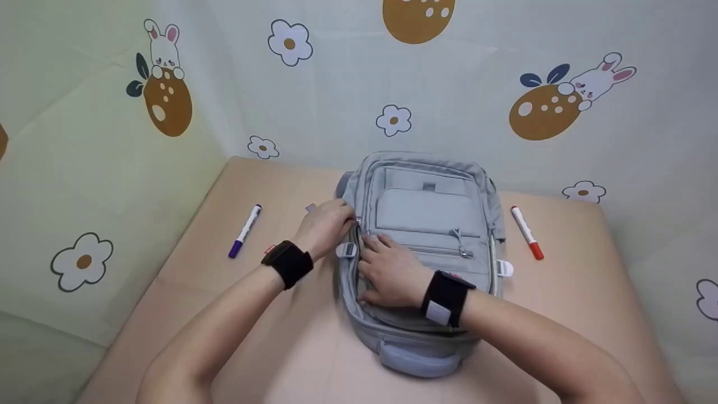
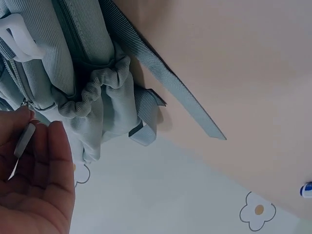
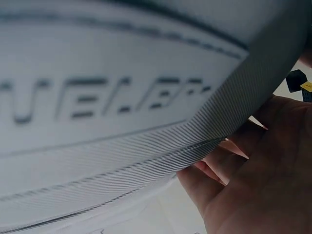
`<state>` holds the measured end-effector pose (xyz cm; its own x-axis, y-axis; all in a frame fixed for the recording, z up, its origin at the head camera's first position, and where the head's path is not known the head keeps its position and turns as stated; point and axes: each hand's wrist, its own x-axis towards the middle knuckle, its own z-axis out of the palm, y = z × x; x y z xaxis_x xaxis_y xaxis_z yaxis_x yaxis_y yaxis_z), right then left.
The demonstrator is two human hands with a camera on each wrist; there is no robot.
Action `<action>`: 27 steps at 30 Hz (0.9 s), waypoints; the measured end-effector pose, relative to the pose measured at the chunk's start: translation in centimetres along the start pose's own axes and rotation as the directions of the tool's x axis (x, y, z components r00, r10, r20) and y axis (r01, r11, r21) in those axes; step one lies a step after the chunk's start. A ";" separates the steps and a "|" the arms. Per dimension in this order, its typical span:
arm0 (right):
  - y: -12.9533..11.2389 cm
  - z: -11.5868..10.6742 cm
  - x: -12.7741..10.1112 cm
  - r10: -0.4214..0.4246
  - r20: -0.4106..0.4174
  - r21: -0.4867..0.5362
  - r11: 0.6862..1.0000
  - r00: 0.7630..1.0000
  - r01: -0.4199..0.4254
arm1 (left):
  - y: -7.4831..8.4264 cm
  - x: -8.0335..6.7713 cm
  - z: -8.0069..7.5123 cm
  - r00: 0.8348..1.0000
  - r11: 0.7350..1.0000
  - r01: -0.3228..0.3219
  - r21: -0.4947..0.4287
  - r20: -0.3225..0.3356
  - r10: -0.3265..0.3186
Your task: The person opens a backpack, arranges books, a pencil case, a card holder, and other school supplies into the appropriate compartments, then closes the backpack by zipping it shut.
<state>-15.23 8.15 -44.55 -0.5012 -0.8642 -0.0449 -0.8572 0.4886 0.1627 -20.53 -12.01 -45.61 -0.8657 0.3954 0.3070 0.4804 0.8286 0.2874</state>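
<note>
Both forearms reach in: right hand [image 1: 392, 275] lies flat, fingers straight, on the backpack [image 1: 426, 224] mid-surface; left hand [image 1: 328, 224] pinches the zipper pull [image 2: 24, 139] at the bag's left edge, whose zip runs lengthwise.

Backpack [image 1: 426, 224] lies flat at table [image 1: 269, 336] centre, carry handle [image 1: 418, 362] at near edge, far end close to backdrop wall [image 1: 336, 101]. One marker [image 1: 245, 230] on table, well left of backpack; 2nd marker [image 1: 527, 232] just right of it. Left hand [image 1: 325, 227] at backpack's left side, by zipper pull [image 2: 24, 139]; right hand [image 1: 392, 275] on top of front panel, nearer the handle. Loose strap [image 2: 170, 80] trails onto table beside backpack.
</note>
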 end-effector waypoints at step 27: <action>-0.5 -0.1 -5.2 0.063 -0.049 0.135 0.989 0.997 -0.056 | 2.2 -2.7 -1.2 0.993 0.998 -0.067 -0.022 0.097 0.069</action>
<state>-12.18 12.37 -44.25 -0.5477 -0.8365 0.0135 -0.8360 0.5479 0.0307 -16.99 -11.70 -44.69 -0.8402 0.4881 0.2364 0.5402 0.7915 0.2857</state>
